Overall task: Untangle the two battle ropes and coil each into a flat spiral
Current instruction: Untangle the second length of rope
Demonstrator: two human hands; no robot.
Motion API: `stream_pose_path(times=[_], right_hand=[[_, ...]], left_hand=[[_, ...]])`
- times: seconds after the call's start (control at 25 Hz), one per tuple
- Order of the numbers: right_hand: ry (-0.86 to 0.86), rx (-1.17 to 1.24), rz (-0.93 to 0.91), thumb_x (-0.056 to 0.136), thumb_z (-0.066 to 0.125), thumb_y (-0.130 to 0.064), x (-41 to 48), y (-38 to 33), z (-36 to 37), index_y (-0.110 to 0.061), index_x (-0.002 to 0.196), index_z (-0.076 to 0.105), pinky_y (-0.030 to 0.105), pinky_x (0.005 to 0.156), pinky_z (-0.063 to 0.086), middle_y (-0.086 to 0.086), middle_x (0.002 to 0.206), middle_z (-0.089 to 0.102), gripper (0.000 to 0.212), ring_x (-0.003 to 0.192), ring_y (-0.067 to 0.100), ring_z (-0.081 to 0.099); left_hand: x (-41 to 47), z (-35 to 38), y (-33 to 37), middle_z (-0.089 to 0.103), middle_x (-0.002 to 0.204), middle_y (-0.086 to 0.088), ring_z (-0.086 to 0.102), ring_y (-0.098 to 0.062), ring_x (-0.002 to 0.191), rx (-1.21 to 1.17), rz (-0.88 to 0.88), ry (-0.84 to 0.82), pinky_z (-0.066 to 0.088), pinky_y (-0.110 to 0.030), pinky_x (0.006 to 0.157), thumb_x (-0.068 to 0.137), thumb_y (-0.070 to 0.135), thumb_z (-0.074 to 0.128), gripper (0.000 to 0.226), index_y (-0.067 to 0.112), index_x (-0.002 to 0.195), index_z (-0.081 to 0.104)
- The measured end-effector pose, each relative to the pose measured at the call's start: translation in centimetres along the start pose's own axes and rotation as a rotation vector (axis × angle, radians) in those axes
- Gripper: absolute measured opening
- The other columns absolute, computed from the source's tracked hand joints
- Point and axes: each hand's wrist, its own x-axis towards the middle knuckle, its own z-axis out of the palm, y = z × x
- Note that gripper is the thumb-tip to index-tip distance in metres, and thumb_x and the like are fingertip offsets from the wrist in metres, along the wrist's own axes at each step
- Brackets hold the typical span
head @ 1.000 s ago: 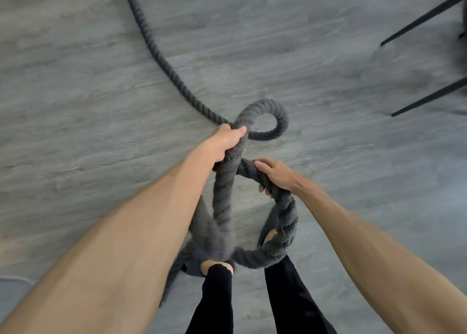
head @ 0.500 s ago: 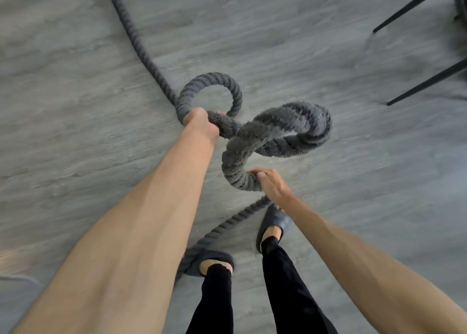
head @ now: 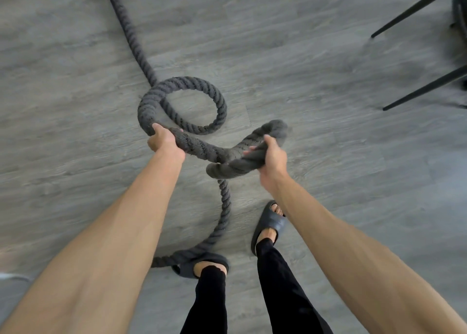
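Left hand (head: 164, 141) fingers wrapped round grey rope (head: 199, 148) beside floor loop; right hand (head: 271, 157) grips blurred raised bend; rope trails past sandals

Arms stretched forward, down; left hand (head: 165, 144) and right hand (head: 274, 157) each grip rope (head: 220, 106), fingers curled.

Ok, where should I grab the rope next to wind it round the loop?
Take the rope on its straight run below your right hand, from above, fingers wrapped across it. It lies single and uncrossed on the floor there; the bight in that hand is doubled and bulky.
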Motion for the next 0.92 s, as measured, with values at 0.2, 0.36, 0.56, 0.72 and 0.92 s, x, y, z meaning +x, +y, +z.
stream_pose_path(times=[0.2, 0.36, 0.56, 0.72, 0.92], right_hand=[[0.336, -0.285, -0.005, 0.077, 0.078, -0.040, 4.6, -3.9, -6.3, 0.001, 0.110, 0.056, 0.037, 0.050, 0.054, 0.019, 0.074, 0.068, 0.057, 0.050, 0.029, 0.064], [0.050, -0.222, 0.201, 0.095, 0.065, -0.034, 4.3, -6.0, -6.9, -0.005, 0.111, 0.055, 0.030, 0.048, 0.050, 0.012, 0.066, 0.058, 0.034, 0.043, 0.018, 0.055], [-0.294, -0.176, 0.483, 0.101, 0.052, -0.037, 3.3, -7.2, -5.9, -0.001, 0.104, 0.050, 0.022, 0.040, 0.048, 0.005, 0.064, 0.055, 0.036, 0.041, 0.008, 0.050], [-0.302, -0.116, 0.402, 0.105, 0.046, -0.040, 2.7, -8.7, -3.8, 0.000, 0.120, 0.053, 0.028, 0.051, 0.058, 0.015, 0.081, 0.065, 0.044, 0.051, 0.017, 0.065], [-0.202, 0.220, 0.154, 0.110, 0.026, -0.038, 3.7, -9.8, -2.4, 0.003, 0.139, 0.044, 0.050, 0.074, 0.062, 0.030, 0.120, 0.065, 0.053, 0.098, 0.040, 0.072]], left_hand=[[2.9, -2.6, 1.0, 0.060, 0.071, -0.013, 0.058, -0.021, 0.042, 0.203, 0.054, -0.071, 0.055, -0.031, 0.052, 0.099, 0.029, 0.057, 0.026, 0.004, 0.099, 0.053], [5.7, -4.1, -1.8, 0.066, 0.094, -0.014, 0.068, -0.029, 0.075, 0.473, 0.058, -0.069, 0.058, -0.042, 0.072, 0.094, 0.031, 0.060, 0.025, 0.006, 0.098, 0.059], [0.2, -4.5, -6.2, 0.062, 0.100, -0.003, 0.059, -0.014, 0.079, 1.165, 0.363, -0.332, 0.048, -0.024, 0.071, 0.101, 0.023, 0.051, 0.019, 0.008, 0.104, 0.062], [-5.0, -2.2, -9.7, 0.072, 0.102, -0.010, 0.065, -0.024, 0.096, 1.461, 0.085, -0.881, 0.042, -0.040, 0.098, 0.100, 0.057, 0.035, 0.059, 0.014, 0.086, 0.073], [-6.7, 1.8, -6.2, 0.066, 0.071, -0.021, 0.062, -0.023, 0.049, 1.093, -0.175, -0.907, 0.053, -0.028, 0.049, 0.098, 0.055, 0.042, 0.056, 0.004, 0.085, 0.063]])
